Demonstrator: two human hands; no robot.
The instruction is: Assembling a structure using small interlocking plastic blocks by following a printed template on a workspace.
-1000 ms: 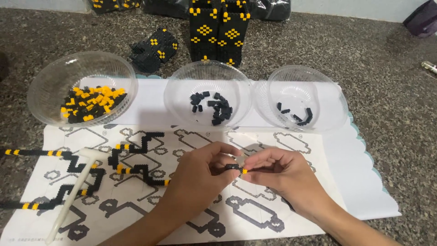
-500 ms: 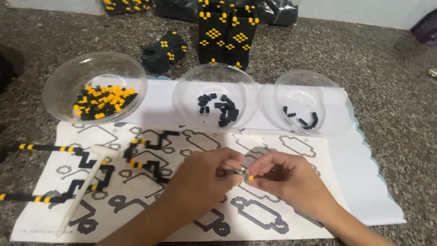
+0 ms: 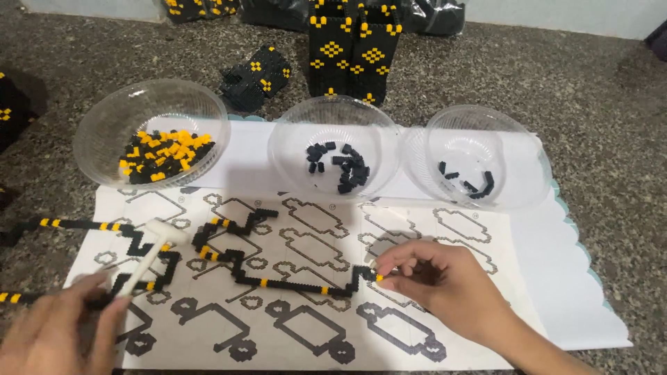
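Black-and-yellow brick chain (image 3: 292, 281) lies flat on the printed template sheet (image 3: 313, 333), zigzagging from mid-sheet right to the right hand (image 3: 434, 278); right hand fingertips (image 3: 383, 272) pinch the chain's right end at a yellow brick, hand low on the sheet; half a second ago both hands met over the sheet centre, working a small piece between them, and the chain was hidden under them; now the hands are well apart and the chain is laid out in full view.

Left hand (image 3: 59, 333) has moved to the bottom-left corner; it wraps loosely around the handle end of a small white mallet (image 3: 149, 253), fingers curled but blurred, so how firm the grip is I cannot tell; mallet head sits on the sheet near a second black-and-yellow strip (image 3: 90, 226) that runs off the left edge; a third strip (image 3: 17, 297) enters at lower left, touching the left hand area.

Beyond the sheet's top edge, three clear plastic bowls in a row: left bowl (image 3: 104, 121) with mixed yellow and black bricks; middle bowl (image 3: 292, 132) with black bricks; right bowl (image 3: 521, 149) with a few black bricks; bowls unchanged in layout versus before, only shifted in view as the camera dropped.

Behind them, on the speckled stone surface (image 3: 590, 83), a finished black-and-yellow block tower (image 3: 354, 48) and a smaller tilted block (image 3: 257, 73).
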